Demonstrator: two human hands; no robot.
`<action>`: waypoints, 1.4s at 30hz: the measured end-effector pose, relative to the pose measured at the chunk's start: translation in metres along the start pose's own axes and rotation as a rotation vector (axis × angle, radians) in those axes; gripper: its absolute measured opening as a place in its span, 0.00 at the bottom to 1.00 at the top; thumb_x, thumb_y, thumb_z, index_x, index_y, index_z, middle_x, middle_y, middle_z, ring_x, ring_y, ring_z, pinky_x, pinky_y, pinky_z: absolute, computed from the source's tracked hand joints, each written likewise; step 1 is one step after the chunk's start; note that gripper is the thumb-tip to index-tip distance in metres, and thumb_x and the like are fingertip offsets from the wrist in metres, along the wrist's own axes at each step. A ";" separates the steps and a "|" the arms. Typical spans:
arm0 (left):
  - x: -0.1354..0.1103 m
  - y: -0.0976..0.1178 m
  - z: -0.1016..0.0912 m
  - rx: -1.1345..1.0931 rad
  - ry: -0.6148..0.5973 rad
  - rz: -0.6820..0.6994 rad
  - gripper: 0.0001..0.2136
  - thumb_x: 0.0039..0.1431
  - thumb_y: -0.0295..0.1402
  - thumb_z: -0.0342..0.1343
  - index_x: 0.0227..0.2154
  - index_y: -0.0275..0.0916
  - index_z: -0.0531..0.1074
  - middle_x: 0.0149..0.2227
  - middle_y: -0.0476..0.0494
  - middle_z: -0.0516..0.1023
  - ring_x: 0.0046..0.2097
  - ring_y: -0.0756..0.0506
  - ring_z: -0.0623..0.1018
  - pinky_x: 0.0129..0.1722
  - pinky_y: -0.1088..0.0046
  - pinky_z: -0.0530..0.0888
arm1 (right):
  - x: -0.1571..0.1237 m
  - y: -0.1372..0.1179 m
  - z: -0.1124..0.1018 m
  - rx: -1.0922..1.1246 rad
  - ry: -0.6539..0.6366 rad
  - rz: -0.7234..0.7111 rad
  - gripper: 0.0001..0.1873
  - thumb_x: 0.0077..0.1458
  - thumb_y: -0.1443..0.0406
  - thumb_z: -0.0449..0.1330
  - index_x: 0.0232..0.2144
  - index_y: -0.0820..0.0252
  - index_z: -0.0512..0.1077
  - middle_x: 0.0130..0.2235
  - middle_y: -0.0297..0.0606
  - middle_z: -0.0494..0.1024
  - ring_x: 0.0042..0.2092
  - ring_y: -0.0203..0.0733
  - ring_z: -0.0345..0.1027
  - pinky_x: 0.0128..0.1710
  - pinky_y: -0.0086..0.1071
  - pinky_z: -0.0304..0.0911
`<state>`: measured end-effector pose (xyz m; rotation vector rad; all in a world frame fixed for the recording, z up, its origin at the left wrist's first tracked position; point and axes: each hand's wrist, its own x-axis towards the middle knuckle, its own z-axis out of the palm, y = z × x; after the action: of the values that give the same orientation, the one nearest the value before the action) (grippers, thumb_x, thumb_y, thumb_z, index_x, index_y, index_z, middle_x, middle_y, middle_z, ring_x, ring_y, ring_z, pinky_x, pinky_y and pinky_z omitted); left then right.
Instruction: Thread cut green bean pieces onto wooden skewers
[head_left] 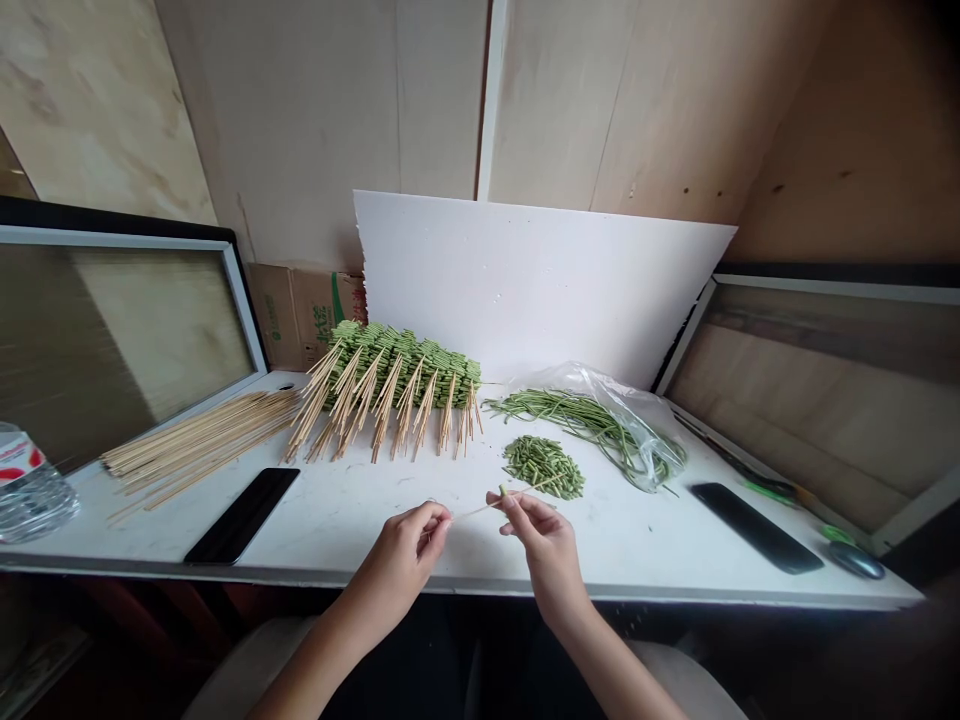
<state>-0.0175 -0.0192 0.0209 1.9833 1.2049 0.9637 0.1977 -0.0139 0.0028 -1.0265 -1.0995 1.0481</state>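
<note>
My left hand [414, 540] pinches one end of a thin bamboo skewer [472, 511], which slants up to the right. My right hand [546, 545] is closed on a short cut piece of green bean [503, 491] at the skewer; whether the piece is pierced I cannot tell. Just beyond the right hand lies a heap of cut bean pieces [544, 465]. Farther back to the left, skewers loaded with green bean pieces [409, 365] are stacked in rows, bare ends toward me. Bare bamboo skewers [206, 435] lie in a bundle at the left.
Long whole beans [577, 415] lie partly in a clear plastic bag [626, 410]. A black phone [244, 515] and water bottle [34, 490] are at left. A dark flat object [756, 526] lies right. A white board [540, 285] and cardboard box [292, 315] stand behind.
</note>
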 end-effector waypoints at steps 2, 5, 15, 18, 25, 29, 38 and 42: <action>0.000 -0.001 0.001 -0.001 -0.012 -0.009 0.13 0.73 0.41 0.46 0.38 0.40 0.72 0.29 0.49 0.72 0.29 0.48 0.69 0.30 0.73 0.64 | 0.001 0.001 0.000 -0.010 -0.006 0.006 0.18 0.56 0.50 0.69 0.37 0.57 0.84 0.44 0.45 0.85 0.51 0.54 0.74 0.39 0.35 0.71; 0.000 -0.001 0.003 -0.009 -0.030 -0.009 0.13 0.73 0.41 0.45 0.38 0.41 0.71 0.29 0.50 0.71 0.29 0.48 0.67 0.30 0.73 0.63 | 0.002 0.002 -0.002 -0.017 -0.024 0.002 0.18 0.57 0.50 0.69 0.37 0.58 0.83 0.44 0.45 0.85 0.50 0.53 0.75 0.39 0.35 0.71; 0.000 -0.007 0.010 -0.127 -0.066 -0.062 0.15 0.72 0.44 0.46 0.37 0.40 0.70 0.27 0.52 0.67 0.29 0.49 0.65 0.29 0.73 0.62 | 0.015 0.002 -0.010 -0.089 -0.152 -0.048 0.18 0.58 0.49 0.68 0.39 0.56 0.82 0.47 0.45 0.84 0.50 0.54 0.76 0.38 0.37 0.73; 0.003 -0.017 0.007 -0.093 -0.031 -0.075 0.15 0.72 0.45 0.46 0.36 0.40 0.70 0.26 0.53 0.63 0.28 0.49 0.63 0.28 0.73 0.60 | 0.032 -0.006 -0.035 -0.259 -0.177 -0.072 0.22 0.61 0.48 0.64 0.50 0.54 0.79 0.53 0.46 0.81 0.51 0.55 0.76 0.42 0.42 0.74; 0.009 -0.037 0.002 0.024 0.038 -0.067 0.15 0.71 0.44 0.45 0.38 0.40 0.70 0.25 0.54 0.62 0.26 0.49 0.60 0.28 0.73 0.58 | 0.057 -0.003 -0.097 -1.098 -0.156 -0.224 0.11 0.62 0.61 0.61 0.41 0.55 0.84 0.41 0.44 0.84 0.47 0.56 0.73 0.47 0.46 0.68; 0.010 -0.043 0.002 0.054 0.053 -0.062 0.15 0.71 0.44 0.44 0.38 0.40 0.70 0.25 0.53 0.64 0.27 0.48 0.62 0.29 0.72 0.60 | 0.060 0.013 -0.105 -1.300 -0.142 -0.259 0.14 0.63 0.67 0.58 0.43 0.57 0.84 0.41 0.45 0.83 0.47 0.55 0.70 0.46 0.42 0.67; 0.007 -0.035 -0.002 0.043 0.029 -0.065 0.15 0.71 0.44 0.45 0.38 0.40 0.70 0.26 0.52 0.65 0.28 0.48 0.64 0.30 0.72 0.61 | 0.063 0.028 -0.107 -1.483 -0.103 -0.300 0.13 0.64 0.66 0.56 0.37 0.54 0.81 0.42 0.48 0.81 0.48 0.58 0.67 0.42 0.44 0.64; 0.006 -0.032 -0.002 0.012 0.012 -0.066 0.15 0.71 0.44 0.45 0.39 0.40 0.70 0.26 0.52 0.65 0.28 0.48 0.63 0.30 0.73 0.60 | 0.061 0.026 -0.105 -1.443 -0.071 -0.331 0.12 0.63 0.67 0.55 0.35 0.54 0.79 0.42 0.49 0.81 0.49 0.60 0.66 0.42 0.45 0.62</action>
<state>-0.0321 -0.0012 -0.0019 1.9374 1.2775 0.9384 0.3056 0.0391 -0.0276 -1.7828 -2.0470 -0.1543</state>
